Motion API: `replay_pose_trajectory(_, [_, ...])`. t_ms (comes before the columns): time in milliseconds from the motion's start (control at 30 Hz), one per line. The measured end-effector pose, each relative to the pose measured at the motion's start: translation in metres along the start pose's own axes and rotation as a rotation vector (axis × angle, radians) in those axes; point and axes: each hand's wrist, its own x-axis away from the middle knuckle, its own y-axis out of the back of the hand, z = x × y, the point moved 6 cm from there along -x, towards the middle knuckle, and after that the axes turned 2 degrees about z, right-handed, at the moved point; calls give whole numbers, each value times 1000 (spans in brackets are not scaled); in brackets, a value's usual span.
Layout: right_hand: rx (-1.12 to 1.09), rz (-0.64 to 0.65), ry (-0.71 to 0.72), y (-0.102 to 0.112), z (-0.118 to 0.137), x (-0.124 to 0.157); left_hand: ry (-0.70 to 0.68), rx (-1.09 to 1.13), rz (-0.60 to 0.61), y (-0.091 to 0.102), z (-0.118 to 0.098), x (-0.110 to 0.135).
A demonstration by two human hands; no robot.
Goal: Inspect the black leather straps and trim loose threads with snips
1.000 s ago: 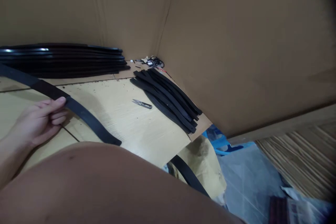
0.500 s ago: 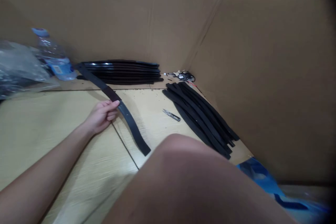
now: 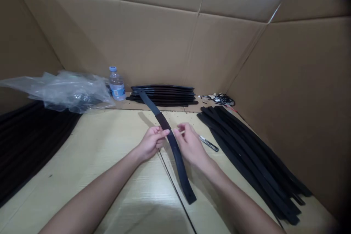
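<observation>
A long, curved black strip [image 3: 178, 157] slants across the middle of the head view, with a darker wrapped section [image 3: 162, 120] above its centre. My left hand [image 3: 153, 140] is closed on it, thumb on top, just below that section. From under this hand a thin dark cord [image 3: 175, 188] runs down toward the bottom edge. My right hand [image 3: 190, 144] is at the strip's right side with thumb and forefinger curled together in a pinch. Anything between those fingertips is too small to make out. Thread snips [image 3: 210, 143] lie on the pale surface [image 3: 109, 146] behind my right hand.
Black strips are piled at the right [image 3: 246, 157], stacked at the back [image 3: 164, 95] and bunched at the left [image 3: 35, 135]. Clear plastic bags [image 3: 74, 91] and a water bottle [image 3: 117, 86] stand back left. Black scraps [image 3: 223, 99] lie in the corner. Cardboard walls [image 3: 153, 36] enclose the surface.
The view has swung left and my knee is out of it. My right hand has come in beside the strip. My left hand keeps its hold on the strip.
</observation>
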Motion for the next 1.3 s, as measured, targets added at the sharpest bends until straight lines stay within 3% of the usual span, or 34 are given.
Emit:
replay_pose_trajectory(133, [-655,349,-325,-24,-22,2,-14,-54,26,-21,5,11])
replay_pose_trajectory(200, [-824,348,-397,-29,-24,9,-14,-62,68,-31,9,18])
replay_pose_trajectory(400, [-943,374,-487,-31,-18,28,28,-63,11,-38,14,38])
replay_pose_trajectory(533, [-954,402,-530,-30,-16,34,62,-34,-21,-33,15,43])
replay_pose_trajectory(767, [-753,408,-552,-32,-19,41,112,-36,-98,-22,25,48])
replay_pose_trajectory(1300, [-669,354,-618,-35,-26,48,75,-162,-183,-17,19,46])
